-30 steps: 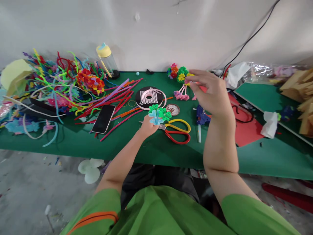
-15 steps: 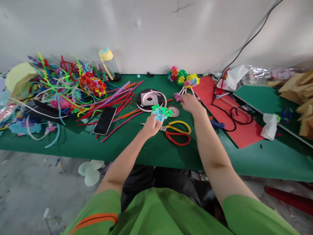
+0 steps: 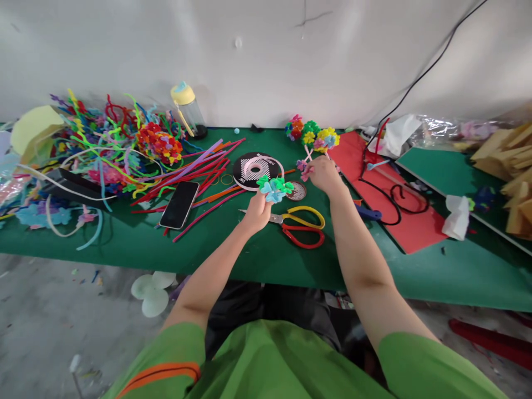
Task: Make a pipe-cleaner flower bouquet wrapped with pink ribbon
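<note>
My left hand [image 3: 256, 213] is closed around the stems of light blue and green pipe-cleaner flowers [image 3: 275, 190], their heads showing above the fist. Farther right, my right hand [image 3: 325, 174] reaches to a few pink pipe-cleaner flowers [image 3: 305, 168] with pale stems; its fingertips are partly hidden, so I cannot tell whether it grips one. Just behind it lie yellow flowers [image 3: 327, 138], green flowers and red-orange ones in bunches. Between my hands, scissors [image 3: 303, 226] with yellow and red handles rest on the green table, below a reel of pink ribbon [image 3: 254, 170].
At left is a tangled heap of pipe cleaners [image 3: 112, 138], with a phone [image 3: 179, 205] and loose red pipe cleaners [image 3: 199, 177] beside it. A bottle [image 3: 188, 108] stands near the wall. A red board [image 3: 399, 205], black cord and brown paper [image 3: 511, 160] occupy the right side.
My right hand has shifted slightly at the pink flowers, its fingers drawn together more. My left hand stays nearly in place with the blue and green flowers.
</note>
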Available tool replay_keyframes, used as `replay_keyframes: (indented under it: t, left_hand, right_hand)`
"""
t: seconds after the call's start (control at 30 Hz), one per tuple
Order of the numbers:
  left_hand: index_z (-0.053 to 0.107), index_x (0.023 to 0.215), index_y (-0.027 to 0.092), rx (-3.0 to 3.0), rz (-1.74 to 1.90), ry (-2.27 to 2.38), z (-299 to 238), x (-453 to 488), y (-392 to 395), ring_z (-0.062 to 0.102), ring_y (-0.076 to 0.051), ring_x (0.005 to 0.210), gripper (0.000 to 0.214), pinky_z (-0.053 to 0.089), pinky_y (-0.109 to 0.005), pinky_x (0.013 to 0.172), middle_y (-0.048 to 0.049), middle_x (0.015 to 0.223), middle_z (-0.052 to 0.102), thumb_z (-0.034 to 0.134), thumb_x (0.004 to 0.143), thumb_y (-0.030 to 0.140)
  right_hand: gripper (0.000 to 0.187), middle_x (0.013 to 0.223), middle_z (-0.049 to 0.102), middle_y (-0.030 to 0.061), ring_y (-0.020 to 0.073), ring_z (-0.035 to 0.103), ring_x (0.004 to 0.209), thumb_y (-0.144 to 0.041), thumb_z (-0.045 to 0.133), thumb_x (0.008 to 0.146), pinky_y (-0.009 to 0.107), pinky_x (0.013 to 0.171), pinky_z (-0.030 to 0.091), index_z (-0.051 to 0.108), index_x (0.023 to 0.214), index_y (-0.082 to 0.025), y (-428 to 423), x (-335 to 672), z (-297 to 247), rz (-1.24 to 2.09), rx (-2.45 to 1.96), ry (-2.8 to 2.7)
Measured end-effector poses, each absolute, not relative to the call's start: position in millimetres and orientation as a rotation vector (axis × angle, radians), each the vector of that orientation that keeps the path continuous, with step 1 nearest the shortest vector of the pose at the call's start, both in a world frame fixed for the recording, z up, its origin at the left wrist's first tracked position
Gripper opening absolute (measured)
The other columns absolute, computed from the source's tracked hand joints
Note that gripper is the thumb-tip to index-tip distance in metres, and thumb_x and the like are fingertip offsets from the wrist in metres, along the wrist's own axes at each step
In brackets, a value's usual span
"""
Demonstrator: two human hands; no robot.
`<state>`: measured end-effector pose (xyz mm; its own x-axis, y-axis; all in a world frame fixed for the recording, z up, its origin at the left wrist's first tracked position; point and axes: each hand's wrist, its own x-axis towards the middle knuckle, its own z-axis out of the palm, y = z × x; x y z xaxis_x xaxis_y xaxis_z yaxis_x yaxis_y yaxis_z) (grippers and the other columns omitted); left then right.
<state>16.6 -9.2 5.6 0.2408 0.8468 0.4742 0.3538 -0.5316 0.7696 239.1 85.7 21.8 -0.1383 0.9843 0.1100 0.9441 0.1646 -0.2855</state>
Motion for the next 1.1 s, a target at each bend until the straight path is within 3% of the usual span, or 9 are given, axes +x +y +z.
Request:
replay_keyframes:
  t: [0.13,0.2,0.33,0.47,0.6,0.8,1.1]
  left_hand:
    - [0.043,0.067,0.02,1.911,1.27,1.1,10.5,15.6,-7.3,0.05,-0.014,0.062,0.044,0.043,-0.03,0.061,-0.0046,0.066,0.053,0.025,0.091,0.052]
    - [0.043,0.066,0.02,1.886,1.29,1.088,12.0,16.0,-6.6,0.052,-0.016,0.066,0.046,0.044,-0.031,0.066,-0.0053,0.068,0.054,0.026,0.09,0.054]
    - [0.049,0.07,0.019,1.843,1.348,1.105,12.8,16.9,-7.3,0.056,-0.017,0.074,0.047,0.047,-0.034,0.071,-0.0076,0.079,0.06,0.027,0.089,0.056]
    - [0.057,0.08,0.019,1.787,1.381,1.123,11.9,15.0,-9.0,0.057,-0.016,0.071,0.047,0.048,-0.032,0.068,-0.0058,0.078,0.062,0.028,0.09,0.056]
    - [0.062,0.087,0.019,1.77,1.396,1.167,9.8,13.0,-9.4,0.051,-0.013,0.056,0.049,0.044,-0.03,0.057,-0.0039,0.072,0.062,0.028,0.09,0.056]
    - [0.061,0.08,0.019,1.749,1.496,1.167,10.0,13.9,-8.5,0.059,-0.017,0.071,0.049,0.048,-0.032,0.066,-0.0057,0.076,0.064,0.031,0.089,0.056]
    - [0.057,0.077,0.018,1.723,1.39,1.133,12.3,12.4,-7.3,0.057,-0.012,0.064,0.046,0.045,-0.027,0.057,-0.0048,0.076,0.063,0.029,0.091,0.052]
  right_hand:
    - [0.009,0.098,0.065,0.0118,0.0256,0.057,0.101,-0.02,0.06,0.073,0.041,0.091,0.042,0.068,0.076,-0.015,76.1,237.3,48.4,0.207,-1.799,-2.024]
    - [0.006,0.086,0.067,0.0082,0.0224,0.062,0.086,-0.02,0.061,0.073,0.04,0.083,0.046,0.066,0.076,-0.017,62.8,234.2,70.0,0.311,-1.675,-1.927]
    - [0.008,0.068,0.065,0.0029,0.0168,0.062,0.068,-0.026,0.061,0.076,0.034,0.071,0.049,0.061,0.073,-0.019,26.0,222.4,115.1,0.651,-1.442,-1.796]
    - [0.014,0.066,0.064,0.0018,0.013,0.06,0.062,-0.032,0.065,0.074,0.029,0.063,0.049,0.061,0.073,-0.018,-0.1,208.0,139.7,1.007,-1.231,-1.797]
    - [0.017,0.068,0.064,0.0007,0.0115,0.06,0.063,-0.034,0.067,0.074,0.026,0.061,0.049,0.062,0.076,-0.018,-2.0,194.4,134.9,1.226,-1.119,-1.785]
    - [0.018,0.069,0.066,0.0017,0.0123,0.061,0.063,-0.034,0.068,0.073,0.026,0.059,0.049,0.06,0.076,-0.018,6.7,177.3,119.4,1.372,-1.051,-1.768]
    - [0.011,0.065,0.065,-0.0001,0.012,0.06,0.059,-0.03,0.065,0.075,0.025,0.052,0.046,0.06,0.078,-0.02,7.0,181.9,121.0,1.35,-1.09,-1.809]
